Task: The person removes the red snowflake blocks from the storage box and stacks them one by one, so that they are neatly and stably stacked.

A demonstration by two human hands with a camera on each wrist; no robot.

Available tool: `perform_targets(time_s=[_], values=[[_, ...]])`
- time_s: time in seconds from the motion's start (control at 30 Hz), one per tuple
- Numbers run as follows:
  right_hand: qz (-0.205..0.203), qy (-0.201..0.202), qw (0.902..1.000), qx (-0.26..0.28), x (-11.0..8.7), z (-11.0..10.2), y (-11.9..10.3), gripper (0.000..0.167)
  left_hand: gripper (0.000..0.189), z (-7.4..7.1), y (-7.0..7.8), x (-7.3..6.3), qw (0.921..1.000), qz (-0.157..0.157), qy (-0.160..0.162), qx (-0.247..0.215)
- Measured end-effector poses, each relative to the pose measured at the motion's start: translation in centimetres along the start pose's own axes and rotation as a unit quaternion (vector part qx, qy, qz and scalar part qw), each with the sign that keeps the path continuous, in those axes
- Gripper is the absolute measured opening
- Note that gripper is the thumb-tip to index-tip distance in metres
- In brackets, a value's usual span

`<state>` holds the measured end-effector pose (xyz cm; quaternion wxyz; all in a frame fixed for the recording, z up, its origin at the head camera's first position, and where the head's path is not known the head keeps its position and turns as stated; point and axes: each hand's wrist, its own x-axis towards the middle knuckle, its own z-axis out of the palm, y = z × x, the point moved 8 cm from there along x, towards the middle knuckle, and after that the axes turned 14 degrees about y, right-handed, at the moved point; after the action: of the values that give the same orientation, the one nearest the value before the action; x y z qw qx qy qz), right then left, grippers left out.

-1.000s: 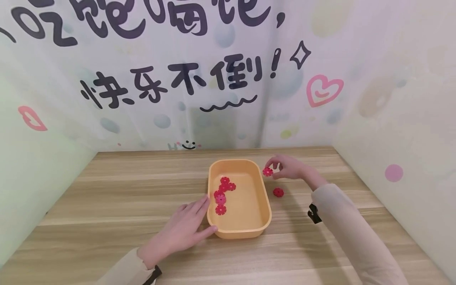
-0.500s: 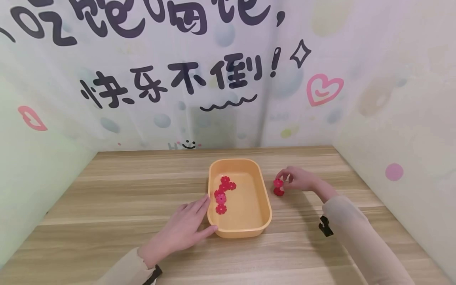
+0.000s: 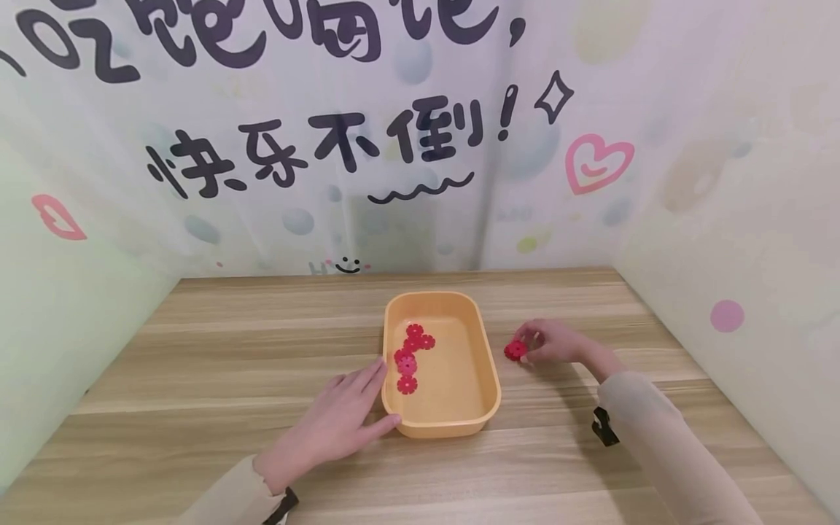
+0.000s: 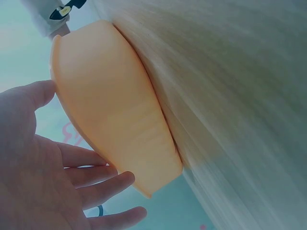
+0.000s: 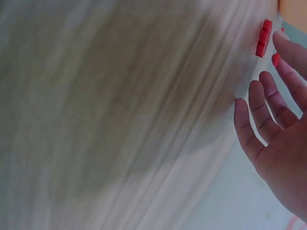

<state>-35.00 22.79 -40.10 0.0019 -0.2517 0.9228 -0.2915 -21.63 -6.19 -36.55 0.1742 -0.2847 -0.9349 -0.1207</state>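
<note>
My left hand (image 3: 341, 419) rests with straight fingers against the left side and near corner of a pale orange plastic bin (image 3: 491, 368). In the left wrist view, its thumb (image 4: 44, 93) touches the rim. Right of the bin, my right hand (image 3: 554, 341) pinches a red flower-shaped plastic disc (image 3: 518, 348) between thumb and index finger. That disc overlaps another red disc (image 3: 508, 354) lying on the table; the right wrist view shows this lower one (image 5: 263, 40) flat on the wood. The held disc (image 5: 275, 59) is mostly hidden behind the fingers.
Several red and pink flower discs (image 3: 407, 365) lie along the left side inside the bin. The wood-grain table (image 3: 216, 350) meets a printed back wall (image 3: 262, 233) and a side wall (image 3: 735, 240) on the right.
My right hand has moved right and down from beside the bin's rim, bringing its disc over the one on the table. The left hand and bin stay put.
</note>
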Motion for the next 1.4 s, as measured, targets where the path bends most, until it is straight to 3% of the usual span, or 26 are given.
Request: perform_targets(time_s=[0.93, 1.4], values=[[-0.038, -0.003, 0.9987, 0.033, 0.0, 0.3, -1.0, 0.029, 0.076, -0.3, 0.2, 0.1, 1.0000, -0.001, -0.003, 0.002], [-0.057, -0.003, 0.9980, 0.029, 0.1, 0.6, -0.1, 0.030, 0.076, -0.2, 0.2, 0.0, 1.0000, -0.001, -0.005, 0.002]])
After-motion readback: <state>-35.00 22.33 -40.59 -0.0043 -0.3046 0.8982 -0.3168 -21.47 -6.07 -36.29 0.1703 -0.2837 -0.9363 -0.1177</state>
